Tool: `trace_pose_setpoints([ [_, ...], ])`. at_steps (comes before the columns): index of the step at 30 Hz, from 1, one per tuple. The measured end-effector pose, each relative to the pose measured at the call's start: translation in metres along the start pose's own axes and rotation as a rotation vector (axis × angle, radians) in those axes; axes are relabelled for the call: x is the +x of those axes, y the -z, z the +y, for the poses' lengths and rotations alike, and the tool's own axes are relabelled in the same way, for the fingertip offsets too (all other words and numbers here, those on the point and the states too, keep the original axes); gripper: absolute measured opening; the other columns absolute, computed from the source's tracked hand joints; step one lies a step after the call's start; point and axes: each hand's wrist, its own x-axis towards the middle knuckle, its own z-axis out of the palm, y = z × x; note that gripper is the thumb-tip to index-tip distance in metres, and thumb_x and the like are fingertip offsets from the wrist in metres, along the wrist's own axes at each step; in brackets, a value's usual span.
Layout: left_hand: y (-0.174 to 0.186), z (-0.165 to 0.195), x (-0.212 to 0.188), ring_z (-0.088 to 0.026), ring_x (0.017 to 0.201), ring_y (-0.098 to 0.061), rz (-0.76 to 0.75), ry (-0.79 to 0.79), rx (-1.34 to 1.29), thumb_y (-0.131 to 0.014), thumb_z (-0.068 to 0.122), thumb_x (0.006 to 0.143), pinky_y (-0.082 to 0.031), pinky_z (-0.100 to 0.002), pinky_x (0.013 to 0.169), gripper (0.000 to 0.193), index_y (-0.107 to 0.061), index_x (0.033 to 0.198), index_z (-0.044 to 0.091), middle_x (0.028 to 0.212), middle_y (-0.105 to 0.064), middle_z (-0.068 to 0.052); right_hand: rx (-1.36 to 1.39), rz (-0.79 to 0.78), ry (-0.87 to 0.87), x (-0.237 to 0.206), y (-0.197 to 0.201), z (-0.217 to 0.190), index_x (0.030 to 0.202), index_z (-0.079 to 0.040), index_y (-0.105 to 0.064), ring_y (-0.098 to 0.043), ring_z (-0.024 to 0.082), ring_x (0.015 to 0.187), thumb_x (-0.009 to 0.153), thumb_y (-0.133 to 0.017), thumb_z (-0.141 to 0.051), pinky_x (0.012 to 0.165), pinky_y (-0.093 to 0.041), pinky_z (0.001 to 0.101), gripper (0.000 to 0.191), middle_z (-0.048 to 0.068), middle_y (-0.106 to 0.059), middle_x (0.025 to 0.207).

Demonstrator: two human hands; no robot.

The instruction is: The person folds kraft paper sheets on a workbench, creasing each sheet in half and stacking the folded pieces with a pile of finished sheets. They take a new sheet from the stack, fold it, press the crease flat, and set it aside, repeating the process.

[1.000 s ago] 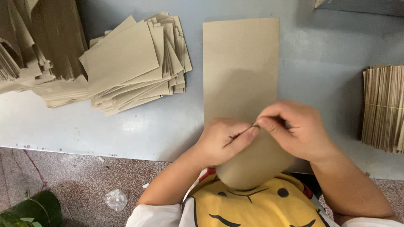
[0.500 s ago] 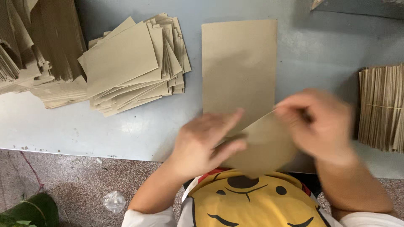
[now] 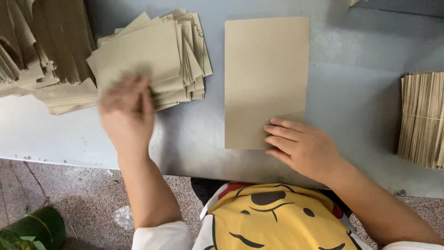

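A flat tan paper sheet [image 3: 266,78] lies lengthwise on the grey table [image 3: 360,97], straight ahead of me. My right hand [image 3: 300,148] rests palm down on its near right corner, fingers spread and pointing left. My left hand [image 3: 127,113] is blurred over the near edge of a fanned pile of tan paper pieces [image 3: 152,60] to the left; its fingers touch the top pieces, and whether they grip one I cannot tell.
More stacks of tan paper [image 3: 37,51] crowd the table's far left. A bundle of thin tan strips [image 3: 423,118] stands at the right edge. Below the table's front edge are a speckled floor, a green object [image 3: 27,229] and my yellow shirt [image 3: 273,222].
Both hands were pinching the sheet's near end. The sheet now lies flat, the right hand presses its corner, and the left hand has swung left to the fanned pile.
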Motion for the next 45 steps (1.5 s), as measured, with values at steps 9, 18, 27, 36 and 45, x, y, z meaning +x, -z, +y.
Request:
trace_pose_setpoints([
  [9,-0.004,0.090,-0.029,-0.027,0.124,-0.062,-0.217,-0.346,-0.480,-0.082,0.019,0.084,-0.052,-0.043,0.103,0.029,-0.070,0.110,0.015,0.125,-0.067,-0.003,-0.018,0.013,0.003,0.007,0.007,-0.004,0.100,-0.011,-0.075,-0.067,0.022,0.116,0.083,-0.076,-0.020,0.088,-0.056,0.0355,0.020,0.002,-0.073,0.118],
  [18,-0.023,0.126,-0.028,-0.028,0.117,-0.061,-0.513,-0.428,-0.511,-0.086,0.023,0.069,-0.053,-0.043,0.092,0.039,-0.066,0.100,0.011,0.114,-0.064,-0.005,-0.024,0.004,-0.011,0.010,0.009,-0.004,0.100,-0.012,-0.075,-0.067,0.019,0.115,0.080,-0.079,-0.033,0.084,-0.057,0.0339,0.029,-0.001,-0.073,0.117],
  [27,-0.020,0.125,-0.023,-0.026,0.115,-0.064,-0.562,-0.451,-0.446,-0.076,0.016,0.079,-0.056,-0.037,0.087,0.019,-0.066,0.094,0.011,0.113,-0.066,-0.006,0.079,-0.068,-0.114,0.013,0.013,0.000,0.097,-0.014,-0.076,-0.068,0.017,0.113,0.080,-0.079,-0.034,0.081,-0.057,0.0332,0.027,-0.004,-0.074,0.115],
  [36,-0.026,0.121,-0.038,-0.032,0.128,-0.058,-0.440,-0.428,-0.287,-0.067,0.008,0.079,-0.048,-0.043,0.106,0.038,-0.063,0.117,0.010,0.134,-0.061,-0.013,-0.093,-0.028,0.006,0.005,0.002,-0.015,0.125,-0.006,-0.066,-0.064,0.028,0.120,0.065,-0.077,-0.022,0.094,-0.056,0.0442,0.062,0.008,-0.066,0.125],
  [45,-0.036,0.134,-0.029,-0.023,0.151,-0.036,-0.101,0.149,-1.413,-0.092,0.026,0.087,-0.030,-0.038,0.127,0.099,-0.025,0.160,0.019,0.163,-0.032,-0.005,0.654,0.034,-0.618,-0.016,0.014,-0.002,0.121,-0.006,-0.077,-0.069,0.019,0.078,0.094,-0.068,-0.011,0.073,-0.052,0.0292,0.028,0.008,-0.077,0.093],
])
